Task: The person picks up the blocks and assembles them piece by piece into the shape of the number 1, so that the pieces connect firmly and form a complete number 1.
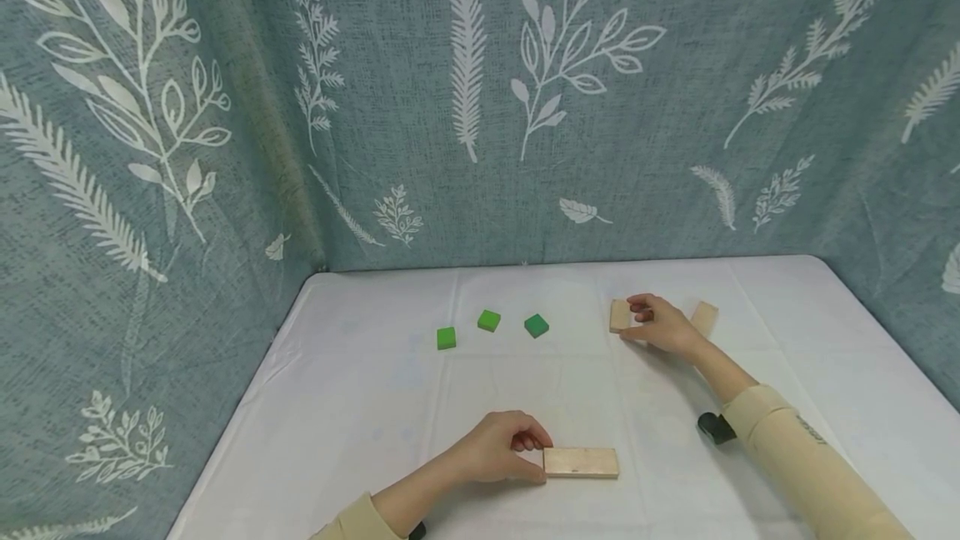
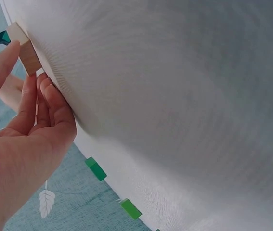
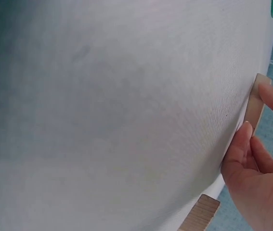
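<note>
Near the front of the table, my left hand [image 1: 504,447] pinches the left end of a long flat wooden block [image 1: 581,462] between thumb and fingers. In the left wrist view the end of that wooden block [image 2: 25,50] shows, with a digit at either side. Farther back on the right, my right hand [image 1: 660,327] has thumb and index finger at opposite ends of a smaller-looking wooden block [image 1: 619,317]. The right wrist view shows this wooden block [image 3: 255,106] on the cloth, pinched between the fingertips.
Another wooden block [image 1: 704,318] lies right of the right hand, partly behind the wrist. A dark green block [image 1: 536,325] and two lighter green blocks, one nearer the middle [image 1: 489,321] and one farther left [image 1: 446,338], lie toward the back. A patterned curtain [image 1: 495,107] borders the white table [image 1: 360,407].
</note>
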A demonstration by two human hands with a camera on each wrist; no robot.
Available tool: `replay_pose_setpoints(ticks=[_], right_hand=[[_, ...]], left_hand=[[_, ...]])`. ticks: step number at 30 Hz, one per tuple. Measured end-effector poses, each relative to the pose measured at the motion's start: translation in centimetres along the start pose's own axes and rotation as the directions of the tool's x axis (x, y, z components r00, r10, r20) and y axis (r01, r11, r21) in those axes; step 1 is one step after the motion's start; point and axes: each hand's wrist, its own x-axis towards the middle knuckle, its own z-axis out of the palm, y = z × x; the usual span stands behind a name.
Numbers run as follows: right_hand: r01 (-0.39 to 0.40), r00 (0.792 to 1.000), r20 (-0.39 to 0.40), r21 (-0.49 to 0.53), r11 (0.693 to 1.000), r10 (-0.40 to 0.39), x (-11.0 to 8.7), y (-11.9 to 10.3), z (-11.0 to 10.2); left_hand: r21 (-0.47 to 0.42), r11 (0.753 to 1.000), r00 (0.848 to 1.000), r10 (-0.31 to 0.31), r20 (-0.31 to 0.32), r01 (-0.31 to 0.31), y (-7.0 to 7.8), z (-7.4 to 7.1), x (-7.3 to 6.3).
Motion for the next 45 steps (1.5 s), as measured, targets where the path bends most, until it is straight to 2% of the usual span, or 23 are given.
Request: replay_pose_setpoints(ticks=[18, 31, 38, 45], right_hand=[[0.025, 0.998, -0.063, -0.041, 0.999, -0.028, -0.1, -0.2, 0.4], [0.015, 0.998, -0.067, -0.038, 0.999, -0.018, -0.5, -0.2, 0.9], [0.004, 0.998, -0.061, 0.005, 1.0, -0.004, -1.0, -0.5, 1.3], [-0.009, 1.0, -0.018, 0.086, 0.996, 0.01, -1.5, -0.9, 1.6]], left_hand=[[-0.01, 1.0, 1.0, -0.008, 0.004, 0.008, 0.0, 0.0, -0.1], [-0.019, 1.0, 1.0, -0.003, 0.006, 0.004, -0.1, 0.1, -0.1], [-0.015, 1.0, 1.0, -0.004, 0.005, 0.004, -0.2, 0.0, 0.0], [-0.029, 1.0, 1.0, -0.011, -0.001, 0.011, -0.1, 0.0, -0.1]])
